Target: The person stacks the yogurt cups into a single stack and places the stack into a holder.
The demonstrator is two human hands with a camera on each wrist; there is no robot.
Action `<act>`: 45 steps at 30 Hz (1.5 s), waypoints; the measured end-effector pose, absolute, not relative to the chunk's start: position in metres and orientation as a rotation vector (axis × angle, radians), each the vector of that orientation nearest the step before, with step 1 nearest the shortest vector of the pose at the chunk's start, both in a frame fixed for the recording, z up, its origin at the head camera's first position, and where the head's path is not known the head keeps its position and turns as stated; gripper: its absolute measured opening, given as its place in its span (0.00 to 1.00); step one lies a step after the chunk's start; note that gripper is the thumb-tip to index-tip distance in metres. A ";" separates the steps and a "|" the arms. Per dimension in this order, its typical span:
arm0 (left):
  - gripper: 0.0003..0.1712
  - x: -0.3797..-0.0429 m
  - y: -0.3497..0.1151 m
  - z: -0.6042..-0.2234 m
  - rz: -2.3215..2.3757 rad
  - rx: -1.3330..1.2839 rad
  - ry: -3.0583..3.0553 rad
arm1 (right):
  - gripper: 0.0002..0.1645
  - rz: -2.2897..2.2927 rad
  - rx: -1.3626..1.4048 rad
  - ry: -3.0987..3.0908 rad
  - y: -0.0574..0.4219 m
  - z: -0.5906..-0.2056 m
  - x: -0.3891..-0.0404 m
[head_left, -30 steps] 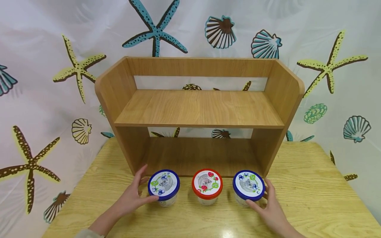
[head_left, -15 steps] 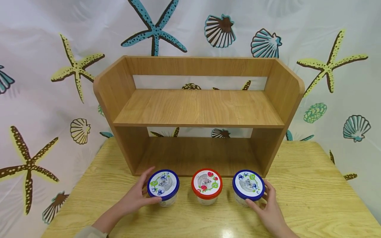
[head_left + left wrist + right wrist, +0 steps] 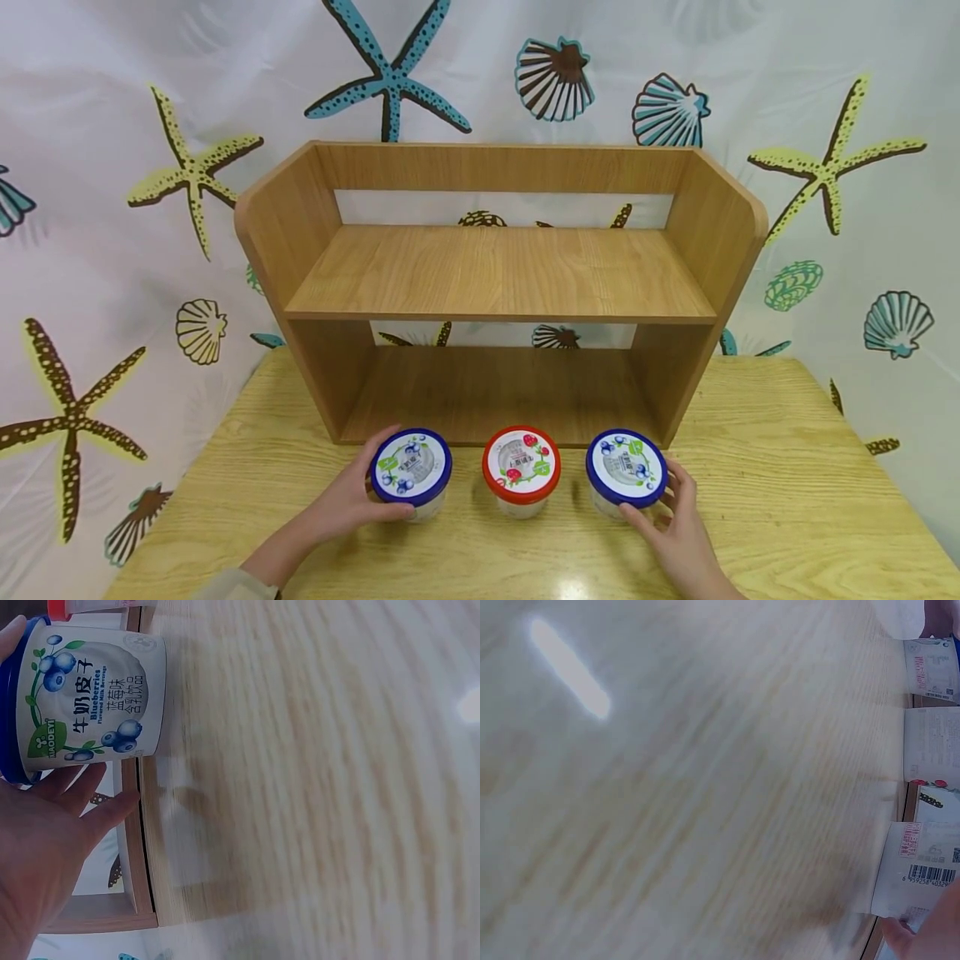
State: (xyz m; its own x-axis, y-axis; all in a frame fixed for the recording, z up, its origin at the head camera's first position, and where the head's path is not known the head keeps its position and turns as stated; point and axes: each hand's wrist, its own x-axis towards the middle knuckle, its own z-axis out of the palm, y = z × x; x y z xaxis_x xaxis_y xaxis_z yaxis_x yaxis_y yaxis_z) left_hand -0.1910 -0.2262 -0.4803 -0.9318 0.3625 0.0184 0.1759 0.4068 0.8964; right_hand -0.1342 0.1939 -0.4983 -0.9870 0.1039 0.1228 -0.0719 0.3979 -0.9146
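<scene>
Three lidded tubs stand in a row on the table in the head view. My left hand (image 3: 347,502) grips the left blueberry tub (image 3: 412,468), which has a blue lid, thumb at its near side and fingers round its far left side. Its printed blueberry label (image 3: 97,697) shows in the left wrist view. My right hand (image 3: 681,527) holds the right blueberry tub (image 3: 627,467), also blue-lidded, between thumb and fingers at its right side; its barcode side (image 3: 919,862) faces the right wrist camera. Between them stands a red-lidded strawberry tub (image 3: 522,465), untouched.
Behind the tubs stands a two-tier wooden shelf (image 3: 501,317), its lower board (image 3: 502,392) just beyond them. The wooden table (image 3: 780,483) extends on both sides. A curtain (image 3: 480,50) printed with starfish and shells hangs behind.
My left hand has closed in around the left blueberry tub, its thumb sliding right along the near side. The right hand has barely moved, and the tubs stay in place.
</scene>
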 end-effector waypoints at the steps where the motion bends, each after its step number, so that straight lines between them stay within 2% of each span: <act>1: 0.61 -0.191 -0.226 -0.481 1.555 0.477 2.473 | 0.49 1.643 -0.034 -2.493 0.194 -0.498 -0.134; 17: 0.59 -0.193 -0.226 -0.485 1.559 0.445 2.536 | 0.49 1.611 -0.027 -2.512 0.194 -0.497 -0.134; 26: 0.55 -0.188 -0.224 -0.470 1.652 0.351 2.510 | 0.49 1.629 -0.031 -2.509 0.195 -0.498 -0.134; 45: 0.53 -0.195 -0.195 -0.402 1.666 0.754 2.596 | 0.48 1.639 -0.044 -2.534 0.197 -0.494 -0.134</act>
State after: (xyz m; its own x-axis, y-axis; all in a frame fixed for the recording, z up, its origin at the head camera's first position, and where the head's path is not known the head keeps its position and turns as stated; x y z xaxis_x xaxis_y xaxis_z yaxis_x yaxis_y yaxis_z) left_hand -0.1948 -0.1948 -0.4017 -0.8867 0.3702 0.2769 0.4059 0.3368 0.8496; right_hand -0.1339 0.1967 -0.4944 -0.9920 0.0914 0.0873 -0.0422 0.4120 -0.9102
